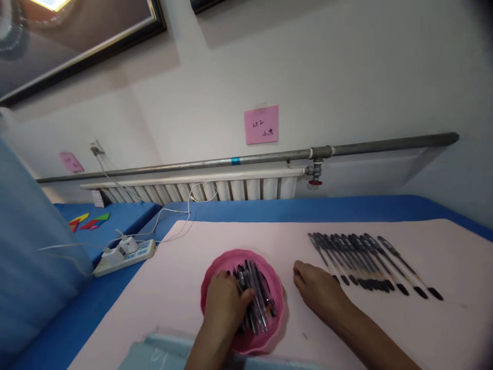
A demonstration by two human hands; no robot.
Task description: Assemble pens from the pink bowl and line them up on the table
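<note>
Background: white wall with a pink note (261, 124), a grey pipe (250, 158) with a red valve (315, 182), and a white radiator (200, 190) below it.

Surface: tabletop (346, 208) covered in blue, with a pale pink sheet (442, 329) laid over the near part.

Item 1: pink bowl (278, 303), on the sheet near the front edge, left of centre. It contains loose pens (259, 293), piled lengthwise.

Item 2: left hand (225, 303), inside the bowl and lying on the loose pens. Its fingers are curled down among them with the thumb against the pile; whether they have closed on any pen cannot be told.

Item 3: right hand (318, 290), palm down on the sheet just right of the bowl. Its fingers are spread loosely and hold nothing.

Item 4: row of pens (365, 262), side by side on the sheet, caps toward the front, just right of the right hand.

Item 5: white power strip (125, 254) with plugs and cables, at the sheet's left edge.

Item 6: coloured flat shapes (88, 221), far left on the blue.
</note>
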